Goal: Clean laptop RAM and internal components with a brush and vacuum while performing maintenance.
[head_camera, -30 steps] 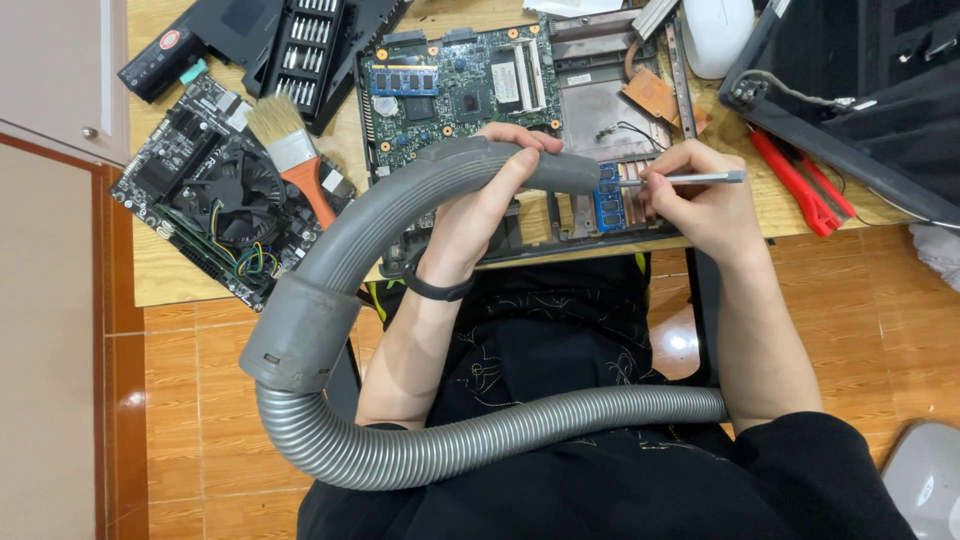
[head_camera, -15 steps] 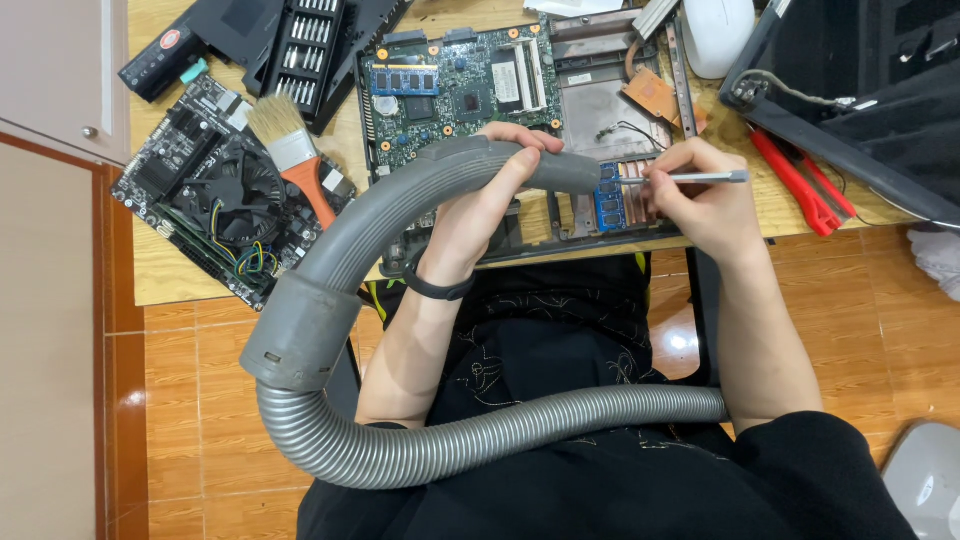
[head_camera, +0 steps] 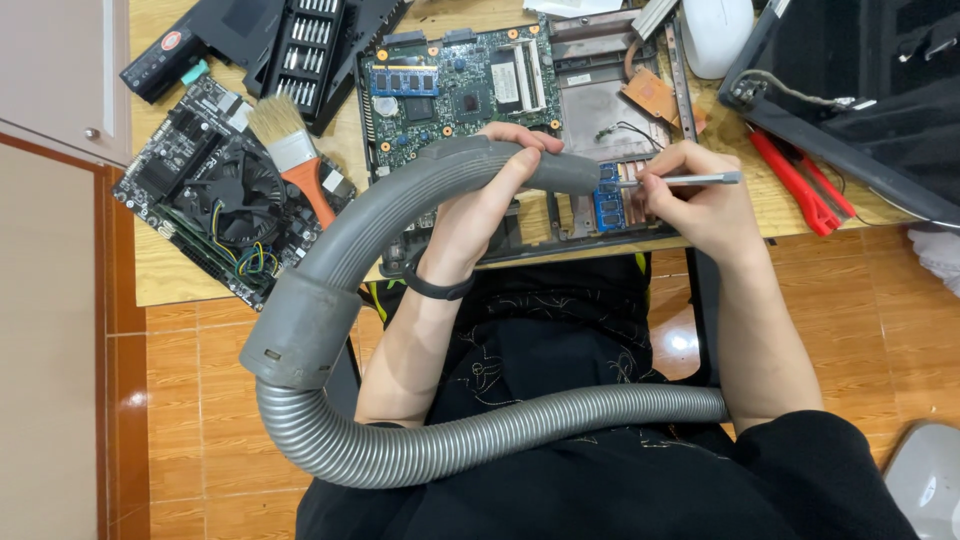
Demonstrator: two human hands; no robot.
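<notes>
My left hand [head_camera: 480, 215] hides the board beneath the vacuum hose [head_camera: 400, 215]; the black case [head_camera: 860, 90] runs off frame, and I can't read the tool's tip [head_camera: 625, 184].

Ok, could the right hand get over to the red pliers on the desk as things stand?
Probably yes. The right hand is holding a thin metal tool, so it would have to set that down first. The red pliers lie just to its right on the wooden desk, with nothing between them.

A brush [head_camera: 290, 150] lies on the table [head_camera: 180, 275] between two circuit boards [head_camera: 215, 200] [head_camera: 455, 85].
</notes>
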